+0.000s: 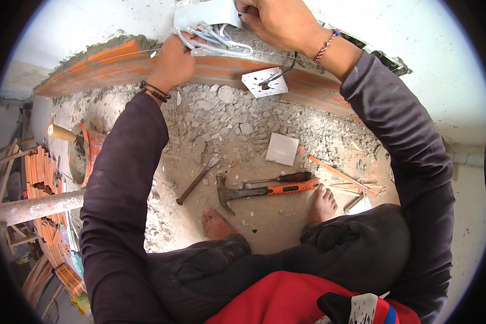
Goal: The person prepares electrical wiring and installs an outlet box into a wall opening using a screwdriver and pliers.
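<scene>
Two hands observed, both raised at the wall. The left hand (174,62) is closed, its fingers curled around part of one bundle of pale cables (221,40); individual cables overlap and cannot be counted. The right hand (281,26) has its fingers bent close together at the right end of one pale box (208,15); its fingertips are partly hidden, so whether they grip the box cannot be told. The box sits directly above the bundle, against the wall.

One white plate (264,82), with a dark wire (289,69) at its centre, lies against the brickwork (221,70), right of the bundle. On the floor: one square pale tile (282,149), one claw hammer (291,187), one screwdriver (294,177) just beside it, and one chisel (198,181) to their left. Two bare feet flank the hammer.
</scene>
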### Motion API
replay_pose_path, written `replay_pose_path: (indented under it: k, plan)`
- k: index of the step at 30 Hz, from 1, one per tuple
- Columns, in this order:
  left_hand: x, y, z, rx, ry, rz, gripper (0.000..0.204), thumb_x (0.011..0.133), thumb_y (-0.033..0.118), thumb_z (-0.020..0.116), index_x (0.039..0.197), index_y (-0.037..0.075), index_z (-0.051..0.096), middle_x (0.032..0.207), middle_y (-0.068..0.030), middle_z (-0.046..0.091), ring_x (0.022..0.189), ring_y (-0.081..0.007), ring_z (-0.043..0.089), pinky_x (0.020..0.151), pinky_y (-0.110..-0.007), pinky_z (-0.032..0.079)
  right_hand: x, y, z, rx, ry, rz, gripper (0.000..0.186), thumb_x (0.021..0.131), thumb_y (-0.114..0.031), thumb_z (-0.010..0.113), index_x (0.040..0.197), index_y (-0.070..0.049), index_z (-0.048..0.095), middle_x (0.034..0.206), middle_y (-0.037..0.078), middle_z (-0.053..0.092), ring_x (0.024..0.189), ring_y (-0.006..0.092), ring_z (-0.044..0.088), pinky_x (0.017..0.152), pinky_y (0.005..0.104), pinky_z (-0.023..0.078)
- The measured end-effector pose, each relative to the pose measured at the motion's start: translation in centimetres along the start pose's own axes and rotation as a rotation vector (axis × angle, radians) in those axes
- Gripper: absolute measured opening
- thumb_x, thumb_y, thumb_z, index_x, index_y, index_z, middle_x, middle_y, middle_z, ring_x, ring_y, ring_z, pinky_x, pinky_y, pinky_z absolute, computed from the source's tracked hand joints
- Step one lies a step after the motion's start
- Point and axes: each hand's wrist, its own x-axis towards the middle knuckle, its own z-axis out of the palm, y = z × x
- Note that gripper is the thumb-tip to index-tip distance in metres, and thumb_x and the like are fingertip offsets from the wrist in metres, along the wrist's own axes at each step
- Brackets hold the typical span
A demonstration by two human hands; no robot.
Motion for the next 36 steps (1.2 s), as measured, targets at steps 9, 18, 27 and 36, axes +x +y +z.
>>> replay_pose_path:
  k: [9, 18, 27, 36]
  plan:
    - [1.5, -1.6, -0.7, -0.069, -0.132, 0.101, 0.023, 0.086, 0.005, 0.055, 0.101, 0.002, 0.072, 0.1, -0.0144, 0.073, 0.09, -0.0329, 0.068, 0.077, -0.038, 0.052, -0.2, 0.3, -0.9, 0.054, -0.06, -0.117, 0.008, 0.081, -0.007, 0.061, 0.076, -0.001, 0.063, 0.077, 0.025, 0.064, 0.077, 0.0438, 0.064, 0.071, 0.05, 0.051]
    - [1.6, -0.8, 0.9, -0.31, -0.064, -0.113, 0.025, 0.085, -0.002, 0.062, 0.108, 0.002, 0.07, 0.1, -0.0081, 0.073, 0.087, -0.0177, 0.069, 0.074, -0.036, 0.055, -0.4, 0.6, -0.8, 0.085, -0.038, -0.205, 0.004, 0.079, -0.002, 0.061, 0.078, 0.001, 0.063, 0.08, 0.023, 0.065, 0.081, 0.0419, 0.064, 0.073, 0.0475, 0.052]
    - [1.7, 0.0, 0.9, -1.284, -0.117, -0.424, 0.023, 0.097, 0.001, 0.058, 0.119, 0.001, 0.062, 0.114, -0.008, 0.069, 0.108, -0.0156, 0.064, 0.095, -0.032, 0.052, -1.0, -0.1, -0.7, 0.045, -0.016, -0.119, 0.005, 0.079, -0.001, 0.061, 0.082, 0.0, 0.064, 0.084, 0.024, 0.065, 0.081, 0.0418, 0.065, 0.073, 0.0479, 0.052]
    - [1.7, -3.0, 2.3, -0.635, -0.079, -0.156, 0.02, 0.095, 0.002, 0.064, 0.115, 0.003, 0.065, 0.108, -0.0047, 0.069, 0.096, -0.0125, 0.067, 0.084, -0.028, 0.055, -0.5, 0.0, -0.9, 0.097, -0.067, -0.037, 0.009, 0.08, -0.011, 0.07, 0.083, -0.002, 0.069, 0.076, 0.021, 0.067, 0.076, 0.0399, 0.067, 0.07, 0.0457, 0.053]
